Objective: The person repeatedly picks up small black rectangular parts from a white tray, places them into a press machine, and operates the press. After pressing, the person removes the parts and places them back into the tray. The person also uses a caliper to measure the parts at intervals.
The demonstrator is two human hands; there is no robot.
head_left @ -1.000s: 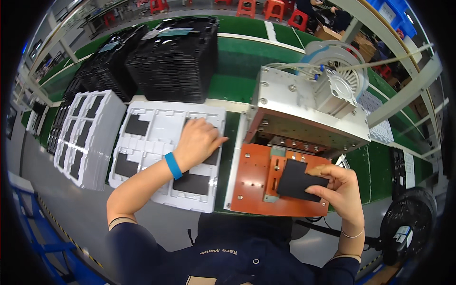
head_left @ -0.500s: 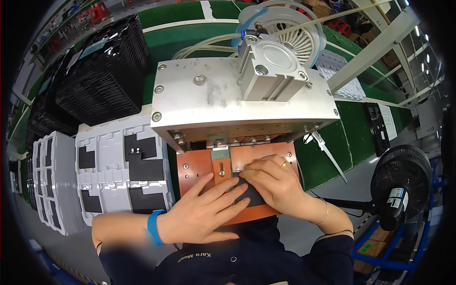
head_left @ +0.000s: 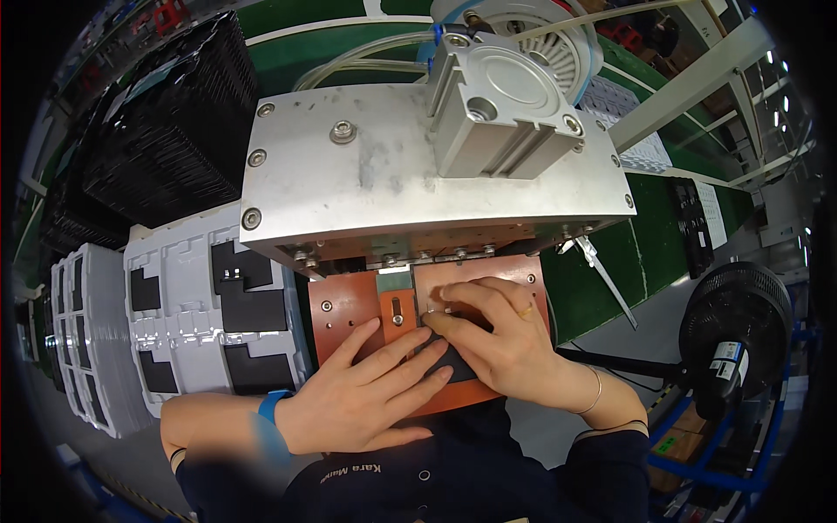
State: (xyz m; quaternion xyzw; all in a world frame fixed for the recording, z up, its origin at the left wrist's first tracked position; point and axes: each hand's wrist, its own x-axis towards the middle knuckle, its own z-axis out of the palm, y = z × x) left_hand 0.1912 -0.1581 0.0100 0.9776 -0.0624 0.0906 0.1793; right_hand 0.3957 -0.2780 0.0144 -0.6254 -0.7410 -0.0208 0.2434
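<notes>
A black flat piece [head_left: 453, 368] lies on the orange-brown fixture plate [head_left: 336, 296] beneath the metal press [head_left: 349, 187]. Stretched out flat, the fingers of my left hand [head_left: 349, 397] rest across the left part of the black piece and beside the slotted orange block [head_left: 397, 315]. My right hand [head_left: 519, 349] has its thumb and forefinger brought together at the upper edge of the piece. Whatever sits between those fingertips is too small and too hidden to name. Both hands cover much of the black piece.
White trays [head_left: 196, 349] with black cut-out pieces are on the left, black stacked trays [head_left: 170, 139] behind them. A caliper [head_left: 606, 275] lies on the green bench right of the press. A black fan [head_left: 737, 336] stands at the far right. An air cylinder [head_left: 510, 109] tops the press.
The view has moved slightly closer to the press. My right fingers have shifted a little at the piece's upper edge. My left hand stays spread over the piece.
</notes>
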